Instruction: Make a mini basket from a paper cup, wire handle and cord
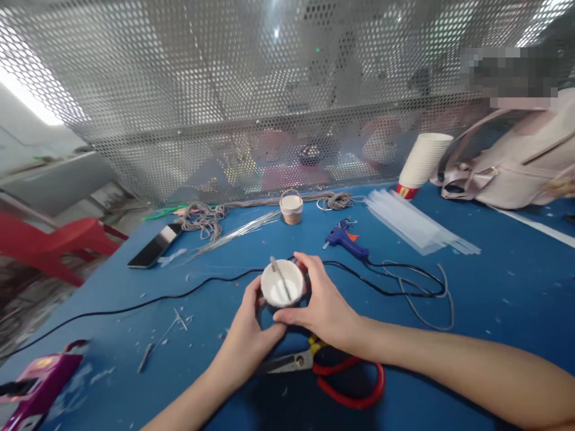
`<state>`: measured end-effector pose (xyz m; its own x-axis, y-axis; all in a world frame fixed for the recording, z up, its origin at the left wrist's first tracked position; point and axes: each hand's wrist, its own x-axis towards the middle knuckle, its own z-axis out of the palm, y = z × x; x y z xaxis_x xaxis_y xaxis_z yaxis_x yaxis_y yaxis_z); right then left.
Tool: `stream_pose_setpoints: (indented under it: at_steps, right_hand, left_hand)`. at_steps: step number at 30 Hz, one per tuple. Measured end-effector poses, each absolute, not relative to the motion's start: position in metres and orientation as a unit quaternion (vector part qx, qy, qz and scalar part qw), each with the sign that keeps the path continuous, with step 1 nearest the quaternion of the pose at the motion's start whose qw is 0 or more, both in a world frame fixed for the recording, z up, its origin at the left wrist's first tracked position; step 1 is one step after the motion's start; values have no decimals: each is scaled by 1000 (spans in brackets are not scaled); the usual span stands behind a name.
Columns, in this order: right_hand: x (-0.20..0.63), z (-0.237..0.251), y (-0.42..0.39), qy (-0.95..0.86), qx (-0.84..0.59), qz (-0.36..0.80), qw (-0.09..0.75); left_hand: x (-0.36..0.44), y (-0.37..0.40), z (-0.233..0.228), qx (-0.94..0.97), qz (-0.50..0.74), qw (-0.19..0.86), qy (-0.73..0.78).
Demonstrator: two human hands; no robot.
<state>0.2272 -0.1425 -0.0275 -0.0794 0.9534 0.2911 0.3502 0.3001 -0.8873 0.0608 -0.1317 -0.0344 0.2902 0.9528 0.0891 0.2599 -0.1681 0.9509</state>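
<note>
Between my two hands is a small white cup (271, 290), seen from above, with a thin twisted handle arching across its mouth. My left hand (250, 338) wraps its left side, and my right hand (324, 302) grips the right side, thumb near the front. The cup's outer wall is mostly hidden by my fingers. Just below my hands lie scissors (296, 361) with red and yellow handles, partly covered by my right wrist. Beyond the cup stands a small finished-looking basket (291, 209), brown below and white above, with a handle.
A blue glue gun (348, 240) lies right of centre, its black cord (179, 296) crossing the table. Grey cord (204, 220), a phone (155, 245), clear glue sticks (413, 221), stacked paper cups (424, 161) and a pink bag (516, 155) line the back near a perforated metal panel (215, 120).
</note>
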Motion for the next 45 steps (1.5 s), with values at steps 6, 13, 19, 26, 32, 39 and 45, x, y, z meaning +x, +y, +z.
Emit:
stream_pose_setpoints:
  at_steps: [6,13,19,26,32,39,45]
  right_hand:
    - [231,-13,-162,-715,-383,354,466]
    - [239,-9,-149,-670,-360,422,494]
    - [236,-18,-151,-683,-365,372,513]
    - [237,-19,-155,-731,-393,230,508]
    - [236,-21,-152,-683,-438,310,495]
    - [239,-19,-148,-673,-449,339,480]
    - [246,-17,-139,-676,-435,304,511]
  left_hand:
    - [53,-124,-16,679,393,409,467]
    - [41,-120,-6,655,385,494,423]
    - [39,-119,-4,628,379,549,400]
    - [43,-122,-9,578,365,596,421]
    - [45,-121,-15,587,354,599,413]
    - [53,-124,-16,645,352,512,445]
    - [58,-125,-21,646,352,478,480]
